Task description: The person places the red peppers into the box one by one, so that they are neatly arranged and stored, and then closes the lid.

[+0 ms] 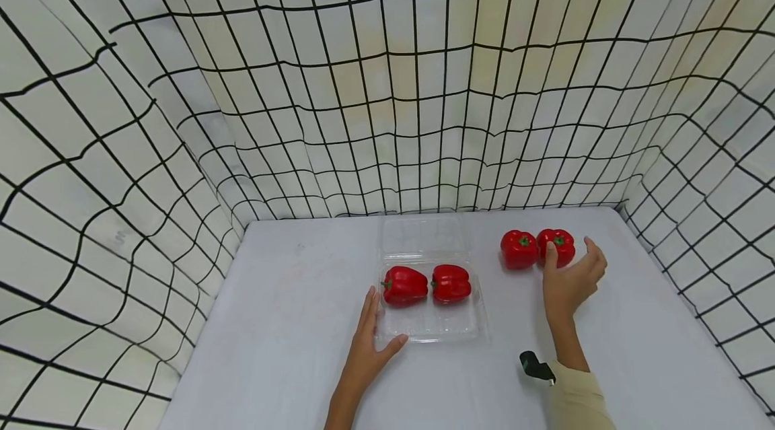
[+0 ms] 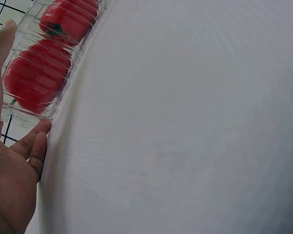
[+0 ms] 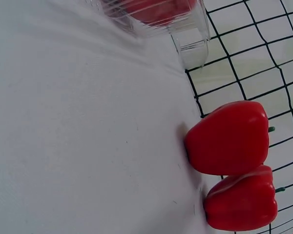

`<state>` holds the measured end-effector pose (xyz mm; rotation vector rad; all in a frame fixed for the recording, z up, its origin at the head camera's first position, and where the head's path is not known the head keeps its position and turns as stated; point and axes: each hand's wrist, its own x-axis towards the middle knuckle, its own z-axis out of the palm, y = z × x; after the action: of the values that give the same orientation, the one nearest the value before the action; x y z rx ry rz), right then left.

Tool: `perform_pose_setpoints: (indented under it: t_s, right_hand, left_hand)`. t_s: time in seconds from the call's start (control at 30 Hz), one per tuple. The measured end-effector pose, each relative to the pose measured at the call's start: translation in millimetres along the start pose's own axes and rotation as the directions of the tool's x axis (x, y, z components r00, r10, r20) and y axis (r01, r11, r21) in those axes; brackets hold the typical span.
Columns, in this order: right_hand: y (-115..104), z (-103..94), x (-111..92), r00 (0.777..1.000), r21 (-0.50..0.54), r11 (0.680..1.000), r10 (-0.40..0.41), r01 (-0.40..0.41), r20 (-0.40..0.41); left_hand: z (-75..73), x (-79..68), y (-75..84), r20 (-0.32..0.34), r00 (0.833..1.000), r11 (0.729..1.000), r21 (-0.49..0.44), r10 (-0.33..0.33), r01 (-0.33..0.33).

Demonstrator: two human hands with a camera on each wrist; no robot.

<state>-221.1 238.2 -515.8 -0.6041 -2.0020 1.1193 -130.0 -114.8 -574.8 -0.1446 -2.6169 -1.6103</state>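
Observation:
A clear plastic clamshell container [image 1: 445, 330] lies on the table with its lid [image 1: 422, 235] folded back. Two red bell peppers sit in it on their sides, a left one [image 1: 404, 286] and a right one [image 1: 451, 283]. My left hand [image 1: 366, 356] is at the container's left front corner, fingers straight along the side and thumb by the front edge. Right of the container, two more red bell peppers stand side by side, one [image 3: 229, 139] nearer the container. Over the farther pepper [image 3: 241, 200] my right hand [image 1: 568, 282] spreads its thumb and fingers.
A white cloth covers the table [image 1: 290, 322]. Black netting [image 1: 387, 107] over white walls rises behind and at both sides. A small dark object [image 1: 535, 367] is at the right sleeve [image 1: 578, 396].

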Motion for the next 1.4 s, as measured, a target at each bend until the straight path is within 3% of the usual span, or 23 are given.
perform_pose_setpoints:
  t_s: [0.2,0.43,1.07,1.4]
  right_hand:
    - [8.7,2.3,7.9,0.98,-0.025,0.99,0.14,-0.137,0.139]
    - [20.8,9.0,12.6,0.952,-0.073,0.976,0.216,-0.205,0.217]
    - [39.2,14.3,17.0,0.933,-0.073,0.967,0.253,-0.242,0.255]
    - [39.2,13.4,16.1,0.94,0.012,0.954,0.292,-0.298,0.178]
  left_hand:
    - [-0.9,-1.2,0.0,-0.006,1.0,1.0,0.011,-0.01,0.01]
    - [0.1,-0.5,1.2,-0.007,1.0,1.0,0.015,-0.003,0.003]
    - [0.6,-1.7,-0.6,-0.004,1.0,1.0,0.03,-0.001,0.001]
    - [-0.6,-1.2,0.0,-0.002,1.0,1.0,0.022,-0.001,0.001]
